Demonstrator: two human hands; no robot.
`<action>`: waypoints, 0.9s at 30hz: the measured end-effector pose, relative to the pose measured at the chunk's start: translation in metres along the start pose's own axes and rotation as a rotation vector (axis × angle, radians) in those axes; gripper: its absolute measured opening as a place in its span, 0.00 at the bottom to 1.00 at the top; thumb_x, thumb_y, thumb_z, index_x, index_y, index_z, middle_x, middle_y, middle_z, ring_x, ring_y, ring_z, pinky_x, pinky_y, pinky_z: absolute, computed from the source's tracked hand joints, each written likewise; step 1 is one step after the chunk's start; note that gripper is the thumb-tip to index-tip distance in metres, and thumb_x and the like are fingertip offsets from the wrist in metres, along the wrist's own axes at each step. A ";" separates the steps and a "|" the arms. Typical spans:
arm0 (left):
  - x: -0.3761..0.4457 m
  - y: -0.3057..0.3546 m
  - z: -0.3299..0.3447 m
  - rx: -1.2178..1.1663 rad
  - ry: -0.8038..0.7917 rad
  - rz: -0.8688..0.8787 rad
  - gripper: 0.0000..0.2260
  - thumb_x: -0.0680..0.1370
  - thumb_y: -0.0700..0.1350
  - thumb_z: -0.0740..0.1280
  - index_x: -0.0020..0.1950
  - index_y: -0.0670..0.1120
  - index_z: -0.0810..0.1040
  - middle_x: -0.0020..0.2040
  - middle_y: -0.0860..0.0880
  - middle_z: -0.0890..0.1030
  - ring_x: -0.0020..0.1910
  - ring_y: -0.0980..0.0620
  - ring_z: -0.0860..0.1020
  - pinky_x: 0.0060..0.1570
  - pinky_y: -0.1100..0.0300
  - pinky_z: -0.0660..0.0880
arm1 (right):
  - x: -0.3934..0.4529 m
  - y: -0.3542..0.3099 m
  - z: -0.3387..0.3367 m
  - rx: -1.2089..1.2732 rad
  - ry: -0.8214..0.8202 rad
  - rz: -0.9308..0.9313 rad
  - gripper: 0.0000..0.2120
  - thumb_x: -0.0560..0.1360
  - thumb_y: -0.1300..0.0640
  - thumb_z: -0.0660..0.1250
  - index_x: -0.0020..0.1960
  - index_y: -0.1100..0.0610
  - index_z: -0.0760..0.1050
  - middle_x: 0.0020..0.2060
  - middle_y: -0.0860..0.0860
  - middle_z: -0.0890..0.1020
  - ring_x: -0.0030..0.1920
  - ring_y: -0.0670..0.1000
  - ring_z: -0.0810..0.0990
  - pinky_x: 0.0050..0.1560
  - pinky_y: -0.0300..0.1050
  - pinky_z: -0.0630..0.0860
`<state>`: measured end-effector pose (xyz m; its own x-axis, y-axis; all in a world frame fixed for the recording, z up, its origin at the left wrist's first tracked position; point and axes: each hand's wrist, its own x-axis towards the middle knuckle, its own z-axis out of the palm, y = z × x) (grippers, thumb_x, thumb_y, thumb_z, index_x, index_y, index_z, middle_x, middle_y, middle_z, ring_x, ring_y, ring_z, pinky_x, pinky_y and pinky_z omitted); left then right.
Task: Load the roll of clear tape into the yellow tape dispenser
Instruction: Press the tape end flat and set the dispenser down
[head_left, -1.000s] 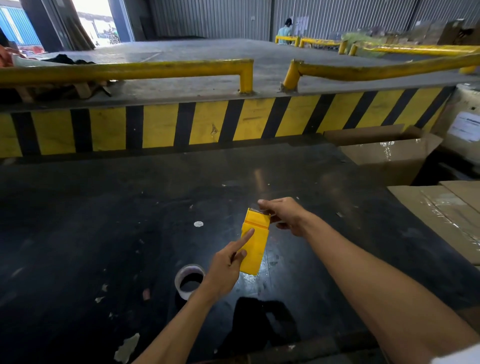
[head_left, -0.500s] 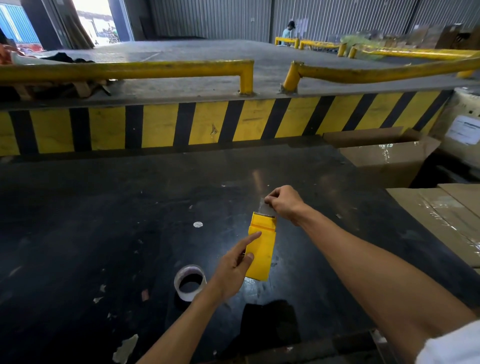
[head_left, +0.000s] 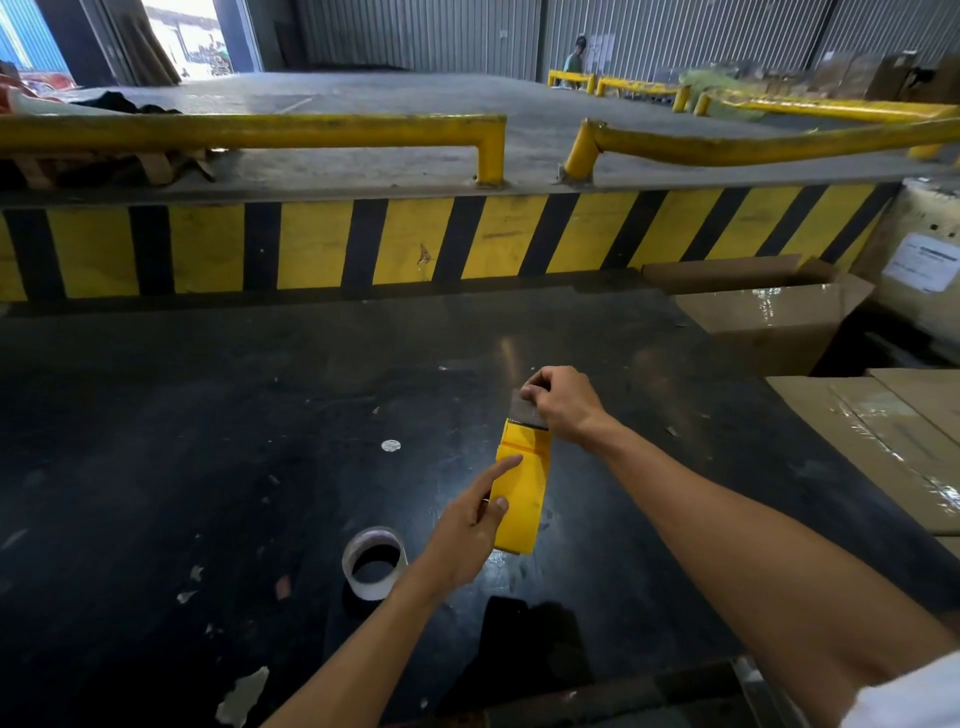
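The yellow tape dispenser (head_left: 523, 488) is held above the black table (head_left: 208, 441), its long axis pointing away from me. My left hand (head_left: 465, 530) grips its left side, index finger stretched along the top. My right hand (head_left: 561, 402) pinches the grey metal blade piece (head_left: 522, 414) that sticks out of the dispenser's far end. The roll of clear tape (head_left: 375, 567) lies flat on the table, just left of my left wrist, touched by neither hand.
A yellow-and-black striped dock wall (head_left: 415, 244) with yellow rails (head_left: 260, 130) bounds the table's far side. Cardboard boxes (head_left: 769, 312) and flat cartons (head_left: 904, 431) stand at the right. Paper scraps (head_left: 241, 696) dot the table. A person (head_left: 574, 60) stands far back.
My right hand has pulled away from the dispenser's far end, drawing the grey blade piece out. The dispenser and left hand stayed nearly in place, as did the roll.
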<state>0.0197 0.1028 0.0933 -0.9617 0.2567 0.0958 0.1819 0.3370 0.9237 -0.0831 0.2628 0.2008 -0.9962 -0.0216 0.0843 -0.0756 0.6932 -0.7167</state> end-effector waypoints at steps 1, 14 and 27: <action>0.000 0.000 0.001 -0.017 0.007 -0.011 0.22 0.85 0.43 0.59 0.74 0.65 0.66 0.65 0.54 0.74 0.59 0.55 0.74 0.57 0.64 0.70 | 0.000 0.000 0.002 0.000 0.007 -0.007 0.09 0.79 0.59 0.66 0.52 0.64 0.82 0.51 0.59 0.85 0.46 0.51 0.78 0.44 0.44 0.70; 0.015 0.017 -0.003 -0.169 0.066 -0.145 0.24 0.84 0.40 0.59 0.69 0.69 0.69 0.73 0.47 0.71 0.68 0.50 0.70 0.68 0.44 0.72 | -0.011 0.003 0.020 -0.127 0.094 -0.253 0.06 0.77 0.64 0.66 0.44 0.62 0.80 0.43 0.56 0.82 0.45 0.55 0.79 0.46 0.48 0.75; 0.021 0.019 0.007 -0.215 0.172 -0.234 0.16 0.84 0.41 0.59 0.57 0.65 0.70 0.55 0.41 0.79 0.52 0.38 0.80 0.47 0.42 0.83 | -0.041 0.037 0.044 -0.651 0.231 -0.495 0.05 0.69 0.61 0.74 0.44 0.57 0.80 0.38 0.54 0.80 0.40 0.56 0.79 0.40 0.49 0.72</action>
<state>0.0040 0.1208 0.1107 -0.9959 0.0330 -0.0839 -0.0774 0.1658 0.9831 -0.0473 0.2575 0.1404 -0.8157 -0.3325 0.4733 -0.3898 0.9206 -0.0251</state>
